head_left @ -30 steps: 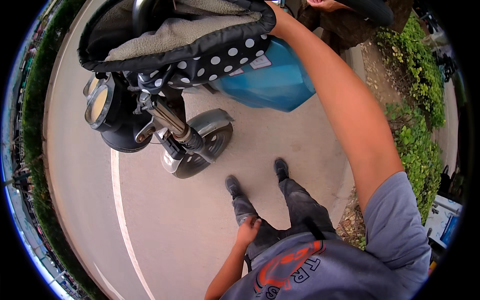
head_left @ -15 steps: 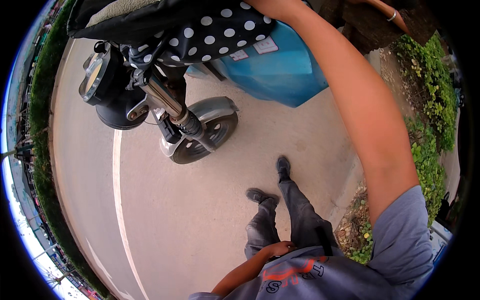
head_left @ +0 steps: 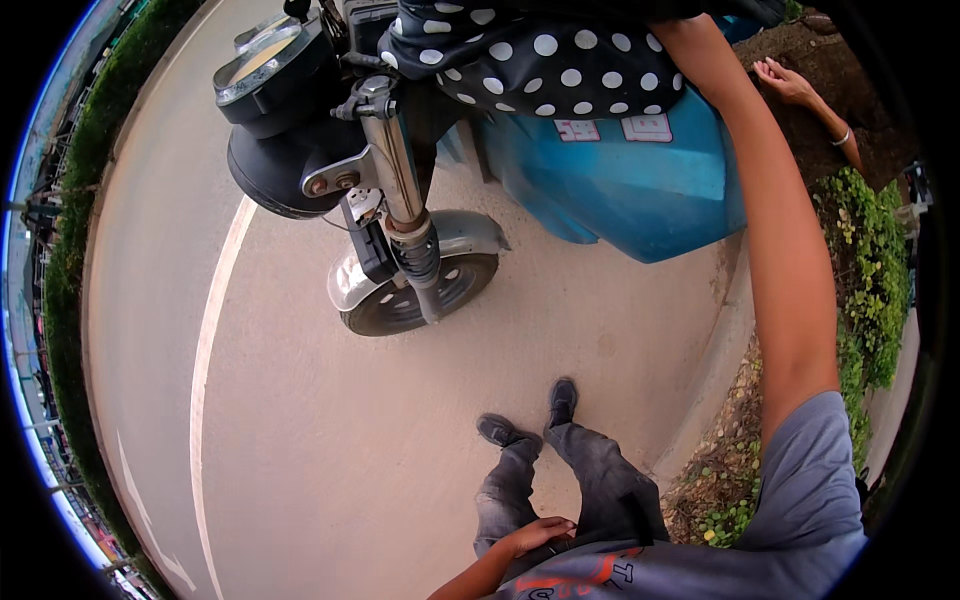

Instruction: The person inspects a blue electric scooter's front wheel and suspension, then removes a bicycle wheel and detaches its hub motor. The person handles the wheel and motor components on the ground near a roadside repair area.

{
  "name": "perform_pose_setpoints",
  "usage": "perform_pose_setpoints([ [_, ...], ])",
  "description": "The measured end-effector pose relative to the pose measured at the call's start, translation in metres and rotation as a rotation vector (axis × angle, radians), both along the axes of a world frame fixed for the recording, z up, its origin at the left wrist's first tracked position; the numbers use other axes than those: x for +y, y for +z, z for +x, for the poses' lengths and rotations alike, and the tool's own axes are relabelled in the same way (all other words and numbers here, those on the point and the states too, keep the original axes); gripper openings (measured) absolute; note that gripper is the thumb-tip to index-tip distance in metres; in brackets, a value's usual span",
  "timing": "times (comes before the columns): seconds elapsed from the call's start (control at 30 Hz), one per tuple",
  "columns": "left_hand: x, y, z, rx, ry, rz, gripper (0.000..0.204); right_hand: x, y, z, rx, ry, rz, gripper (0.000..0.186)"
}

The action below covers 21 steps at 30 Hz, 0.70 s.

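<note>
My right arm stretches up to a motorbike-like vehicle, and my right hand (head_left: 692,50) touches the black cover with white dots (head_left: 570,78) draped over its front. Black material hides the fingers of that hand, so its grip does not show. Below the cover is the vehicle's blue body panel (head_left: 640,195). My left hand (head_left: 545,532) is low in front of my waist, beside my grey trousers (head_left: 600,470). Its fingers are loosely curled together, with nothing visible in them.
The front wheel (head_left: 430,295) and round headlight (head_left: 270,70) face the road. Another person's hand (head_left: 787,84), wearing a bracelet, is at upper right. A kerb (head_left: 715,370) and green plants (head_left: 865,250) run along the right. A white line (head_left: 205,350) marks the road.
The vehicle now appears larger and farther right in view. My right hand has shifted right along with the dotted cover. The other person's hand has come into fuller view. My left hand stays low.
</note>
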State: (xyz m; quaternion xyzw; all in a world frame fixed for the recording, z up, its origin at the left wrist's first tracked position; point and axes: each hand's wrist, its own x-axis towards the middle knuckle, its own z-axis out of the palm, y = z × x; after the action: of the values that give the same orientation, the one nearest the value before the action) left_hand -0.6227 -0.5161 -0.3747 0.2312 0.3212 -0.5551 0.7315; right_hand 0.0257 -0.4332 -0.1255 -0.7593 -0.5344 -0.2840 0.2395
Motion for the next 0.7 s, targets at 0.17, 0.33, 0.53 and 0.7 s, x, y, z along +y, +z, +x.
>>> perform_pose_setpoints([
  [0.17, 0.074, -0.054, 0.088, -0.273, 0.252, 0.555, 0.041, -0.005, 0.012, -0.028, 0.492, 0.029, 0.129, 0.032],
  [0.33, 0.146, -0.115, 0.2, -0.484, 0.523, 0.672, 0.038, 0.002, 0.022, -0.055, 0.48, -0.154, -0.12, 0.035],
  [0.53, 0.183, -0.204, 0.285, -0.944, 0.314, 0.757, 0.037, -0.006, 0.007, -0.123, 0.218, -0.571, -0.152, 0.056],
  [0.7, 0.197, -0.2, 0.287, -1.179, -0.087, 1.299, 0.03, -0.012, -0.021, -0.115, -0.01, -0.71, -0.142, 0.065],
])
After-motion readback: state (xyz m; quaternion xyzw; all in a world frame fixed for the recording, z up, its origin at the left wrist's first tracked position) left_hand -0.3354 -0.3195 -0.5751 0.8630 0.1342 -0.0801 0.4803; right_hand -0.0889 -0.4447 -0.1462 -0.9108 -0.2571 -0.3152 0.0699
